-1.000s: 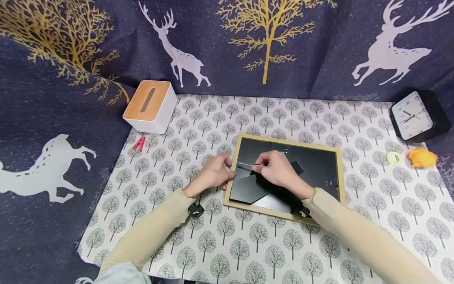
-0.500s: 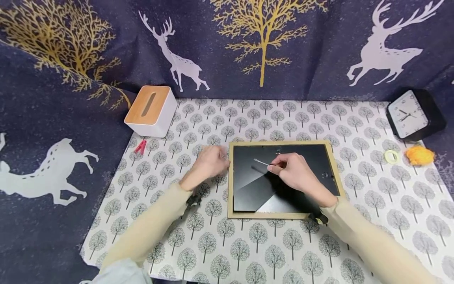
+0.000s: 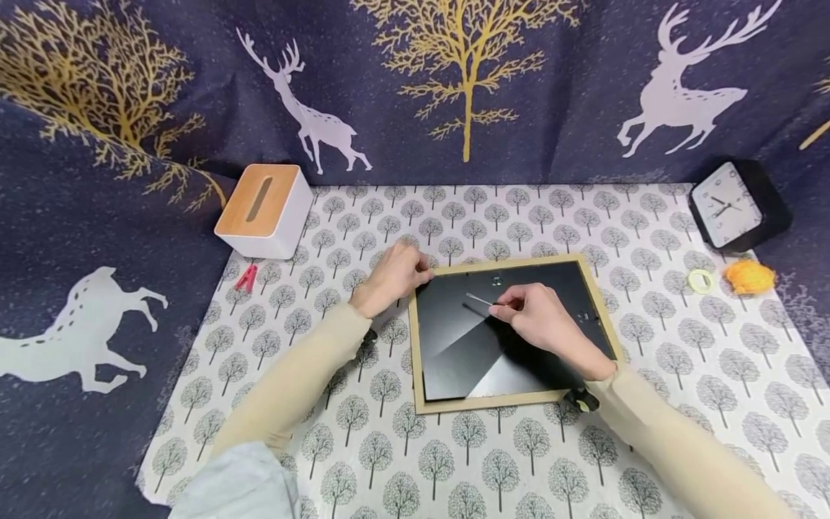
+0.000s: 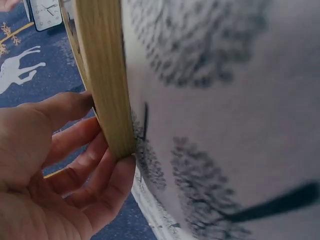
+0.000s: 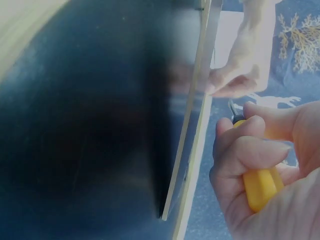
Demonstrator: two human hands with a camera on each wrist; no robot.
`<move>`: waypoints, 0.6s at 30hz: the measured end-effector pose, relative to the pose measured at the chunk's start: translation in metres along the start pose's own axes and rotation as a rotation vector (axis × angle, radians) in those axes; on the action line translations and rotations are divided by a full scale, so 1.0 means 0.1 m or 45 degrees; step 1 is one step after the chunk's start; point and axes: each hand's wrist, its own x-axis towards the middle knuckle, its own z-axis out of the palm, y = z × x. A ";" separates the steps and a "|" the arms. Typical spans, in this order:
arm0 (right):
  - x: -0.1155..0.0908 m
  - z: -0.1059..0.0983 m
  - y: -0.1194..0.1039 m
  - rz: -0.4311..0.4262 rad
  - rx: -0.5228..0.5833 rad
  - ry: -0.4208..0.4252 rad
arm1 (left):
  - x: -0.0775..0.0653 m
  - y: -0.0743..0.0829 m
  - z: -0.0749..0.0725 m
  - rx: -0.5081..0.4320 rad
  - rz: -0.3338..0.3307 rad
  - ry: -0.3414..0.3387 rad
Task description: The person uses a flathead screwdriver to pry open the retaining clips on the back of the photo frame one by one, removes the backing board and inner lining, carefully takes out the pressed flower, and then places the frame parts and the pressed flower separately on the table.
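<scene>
A wooden picture frame (image 3: 419,375) lies back side up, its black backing board (image 3: 454,317) showing small metal fittings. At its far left corner, my left hand (image 3: 398,274) pinches the frame; in the left wrist view the thumb and fingers of the left hand (image 4: 65,165) close on the wooden edge (image 4: 107,75). Over the backing board my right hand (image 3: 541,317) grips a screwdriver, its thin metal shaft (image 3: 478,298) pointing left above the board. In the right wrist view the screwdriver's yellow handle (image 5: 260,187) sits inside the curled fingers.
A tissue box with a wooden lid (image 3: 266,209) stands at the back left, a red clip (image 3: 246,278) in front of it. On the right are a black clock (image 3: 729,205), a pale green ring (image 3: 700,281) and an orange bundle of yarn (image 3: 748,277).
My left hand has let go of the frame's left side and taken its far left corner. The frame has turned on the table. My right hand has drawn the screwdriver away from the left edge.
</scene>
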 end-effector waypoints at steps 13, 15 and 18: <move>-0.03 0.00 -0.07 -0.014 0.019 -0.008 | -0.44 -0.02 0.08 0.162 -0.083 0.117; -0.03 0.00 -0.08 -0.020 0.014 -0.008 | -0.52 0.00 0.08 0.170 -0.085 0.120; -0.04 -0.01 -0.09 -0.027 0.008 -0.011 | -0.62 0.02 0.10 0.171 -0.086 0.115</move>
